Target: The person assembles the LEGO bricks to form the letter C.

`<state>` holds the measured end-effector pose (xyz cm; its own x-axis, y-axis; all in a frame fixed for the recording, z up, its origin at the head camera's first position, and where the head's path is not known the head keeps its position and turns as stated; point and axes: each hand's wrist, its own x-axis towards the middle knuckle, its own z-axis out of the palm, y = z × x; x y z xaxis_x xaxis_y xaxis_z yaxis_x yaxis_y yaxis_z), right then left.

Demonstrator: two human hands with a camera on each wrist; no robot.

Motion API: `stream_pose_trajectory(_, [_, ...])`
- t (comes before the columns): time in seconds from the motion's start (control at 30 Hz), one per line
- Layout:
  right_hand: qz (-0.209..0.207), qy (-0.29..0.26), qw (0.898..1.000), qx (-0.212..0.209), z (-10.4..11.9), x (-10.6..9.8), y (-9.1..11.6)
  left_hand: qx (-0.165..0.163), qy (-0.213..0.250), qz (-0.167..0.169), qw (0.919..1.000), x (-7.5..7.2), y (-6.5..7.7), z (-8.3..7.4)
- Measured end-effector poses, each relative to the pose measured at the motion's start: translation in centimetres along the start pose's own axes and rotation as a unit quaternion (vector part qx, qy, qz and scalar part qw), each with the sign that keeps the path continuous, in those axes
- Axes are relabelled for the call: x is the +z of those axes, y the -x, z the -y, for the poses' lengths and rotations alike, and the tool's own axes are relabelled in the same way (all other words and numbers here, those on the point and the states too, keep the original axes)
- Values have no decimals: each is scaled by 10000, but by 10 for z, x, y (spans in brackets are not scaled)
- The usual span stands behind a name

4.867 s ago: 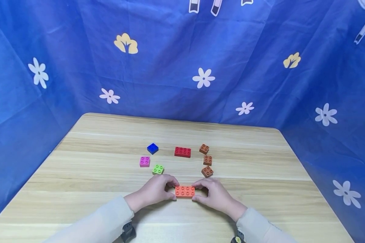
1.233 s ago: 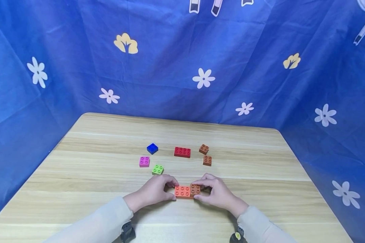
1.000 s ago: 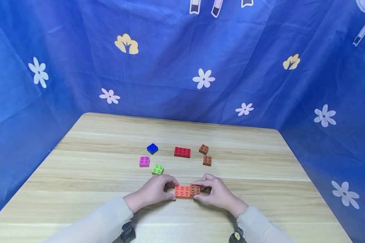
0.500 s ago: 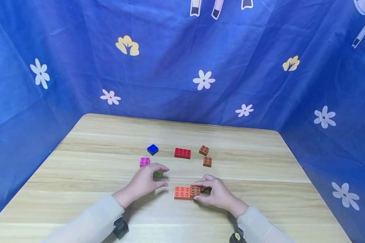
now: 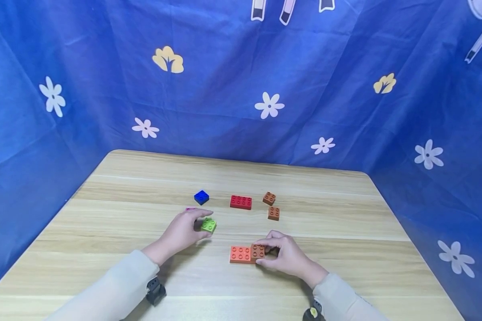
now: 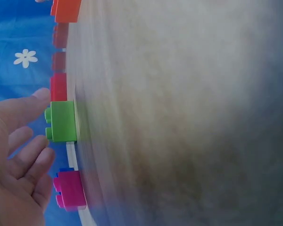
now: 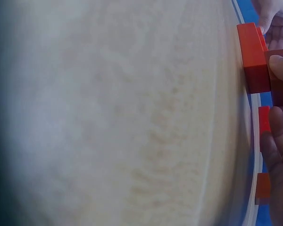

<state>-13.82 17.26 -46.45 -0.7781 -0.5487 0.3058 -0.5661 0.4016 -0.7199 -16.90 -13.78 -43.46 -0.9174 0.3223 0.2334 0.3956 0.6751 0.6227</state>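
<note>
My left hand (image 5: 180,234) reaches round a lime green building brick (image 5: 209,225) with four studs, thumb and fingers spread to either side of it. In the left wrist view a gap shows between the fingertips and the green brick (image 6: 63,121). My right hand (image 5: 288,256) pinches a small brown brick (image 5: 258,251) between thumb and fingers. That brown brick sits on the right end of an orange brick (image 5: 239,254), which lies on the table. Part of a magenta brick (image 5: 190,208) shows behind my left hand; the left wrist view shows more of this magenta brick (image 6: 71,189).
A blue brick (image 5: 201,197) lies at the back left of the group, and a long red brick (image 5: 241,202) in the middle. Two more brown bricks, one (image 5: 269,198) behind the other (image 5: 273,213), lie to the right. A blue cloth (image 5: 225,111) hangs behind the wooden table (image 5: 325,214).
A brown brick has gone from the right-hand group onto the orange brick. My left hand has let go of the orange brick and moved left and away to the green one. My right hand stays.
</note>
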Motion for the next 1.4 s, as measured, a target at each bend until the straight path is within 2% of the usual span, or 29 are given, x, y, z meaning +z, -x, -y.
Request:
stream_pose_trajectory(0.2, [-45,47,10000,48,6,1,-1,-90,48,251,9996,2,-1,-1])
stream_pose_trajectory(0.43, [-36,-16,10000,-30,38,-9,-4,-187,-63,360,9992,3,0,-3])
stream_pose_trajectory(0.57, [-28,-23,10000,-80,44,-12,-5,-197,-18,481,9986,3,1,-4])
stream_pose_trajectory(0.77, [-44,-59,9999,-68,42,-11,-5,-139,309,532,9980,4,2,-2])
stream_pose_trajectory(1.0, [-52,-29,9999,-155,41,-11,-5,252,709,392,9964,6,4,-8])
stream_pose_trajectory(1.17, [-61,-18,9999,-120,21,-4,-4,486,944,469,9932,9,7,-17])
stream_pose_trajectory(1.4, [-46,23,9999,-113,2,0,-1,813,1130,818,9869,15,12,-27])
